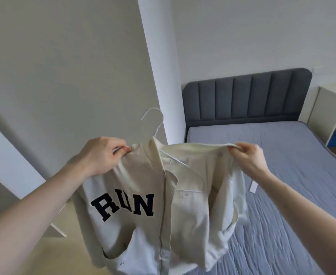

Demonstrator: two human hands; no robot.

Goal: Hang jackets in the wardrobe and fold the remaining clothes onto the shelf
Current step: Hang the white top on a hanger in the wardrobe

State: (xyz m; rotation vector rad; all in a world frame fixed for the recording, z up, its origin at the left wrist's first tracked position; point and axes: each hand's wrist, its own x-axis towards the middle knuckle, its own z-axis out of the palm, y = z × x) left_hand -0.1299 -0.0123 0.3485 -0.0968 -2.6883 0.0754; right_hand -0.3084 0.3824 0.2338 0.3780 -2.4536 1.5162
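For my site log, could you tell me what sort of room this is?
Most likely a bedroom: a bed with a padded headboard, and a cream jacket being put on a hanger.

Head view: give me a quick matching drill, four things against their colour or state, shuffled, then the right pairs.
Things:
1. jacket
2. hanger
3. headboard
4. left hand

Descriptions:
A. padded, dark blue-grey
B. cream, dark letters on the front, zip partly open
C. grips the garment's shoulder
D. thin, white, hook sticking up above the collar

Pairs: 1-B, 2-D, 3-A, 4-C
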